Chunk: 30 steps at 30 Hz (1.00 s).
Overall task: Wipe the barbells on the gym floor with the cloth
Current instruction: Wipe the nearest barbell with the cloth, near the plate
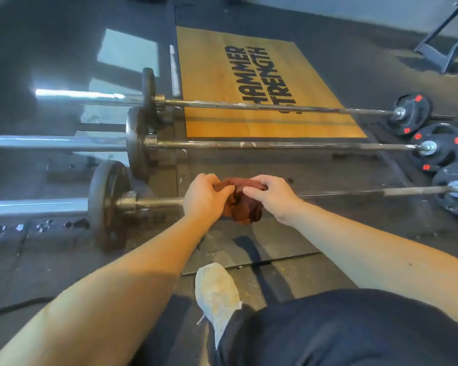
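Observation:
Three barbells lie side by side on the dark gym floor. The nearest barbell (354,192) runs across the middle of the view, with a dark plate (107,204) on its left end. A bunched reddish-brown cloth (245,204) sits over its shaft. My left hand (205,198) grips the cloth's left side and my right hand (271,195) pinches its right side. The shaft under the cloth is hidden. The middle barbell (275,145) and the far barbell (262,106) lie behind, untouched.
A wooden lifting platform (214,83) with black lettering lies behind the bars. Black plates with red marks (439,147) sit on the bars' right ends. A metal frame (444,40) stands at the top right. My white shoe (217,291) and dark-clad knee are close below.

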Tool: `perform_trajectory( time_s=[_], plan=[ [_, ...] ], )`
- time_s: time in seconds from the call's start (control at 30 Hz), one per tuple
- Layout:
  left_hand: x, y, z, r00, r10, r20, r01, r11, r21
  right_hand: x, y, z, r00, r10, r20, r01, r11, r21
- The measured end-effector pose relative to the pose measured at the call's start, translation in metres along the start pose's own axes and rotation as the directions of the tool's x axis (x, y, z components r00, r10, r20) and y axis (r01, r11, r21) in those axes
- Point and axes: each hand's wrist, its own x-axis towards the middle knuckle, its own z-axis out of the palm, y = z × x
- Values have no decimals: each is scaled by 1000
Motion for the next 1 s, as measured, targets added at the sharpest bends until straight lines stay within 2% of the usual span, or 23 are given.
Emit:
perform_trajectory(
  time_s=[0.1, 0.17, 0.3, 0.43, 0.5, 0.6, 0.7, 0.77, 0.87, 0.93, 1.0],
  plan=[
    [-2, -23, 22, 994, -27, 105, 37, 995, -93, 11, 32, 15, 996, 67, -55, -65, 997, 33],
    [-2, -39, 36, 989, -12, 150, 22, 998, -62, 17, 50, 24, 993, 80, -92, -78, 997, 21],
    [5, -61, 59, 991, 40, 131, -47, 998, 52, 25, 72, 34, 985, 125, -115, -125, 992, 2],
    [17, -69, 76, 990, 100, 97, -109, 991, 83, 31, 83, 40, 983, 152, -107, -145, 987, 71],
    [20, -70, 83, 988, 111, 106, -119, 991, 66, 34, 90, 46, 981, 180, -68, -162, 963, 215],
    [23, -74, 90, 969, 208, 136, -217, 975, 56, 35, 97, 53, 967, 255, -17, -203, 805, 558],
    [35, -81, 91, 938, 300, 176, -304, 953, -1, 34, 101, 52, 947, 319, -45, -208, 711, 671],
    [45, -82, 90, 923, 341, 179, -351, 936, 21, 33, 104, 43, 935, 331, -127, -181, 752, 633],
    [65, -88, 81, 930, 332, 156, -361, 901, 240, 39, 113, 12, 858, 383, -342, -226, 880, 418],
    [79, -96, 72, 933, 294, 205, -352, 859, 371, 48, 121, -16, 781, 319, -537, -258, 948, 188],
    [89, -105, 66, 926, 264, 269, -359, 835, 417, 61, 129, -34, 732, 201, -651, -269, 963, -5]
  ],
)
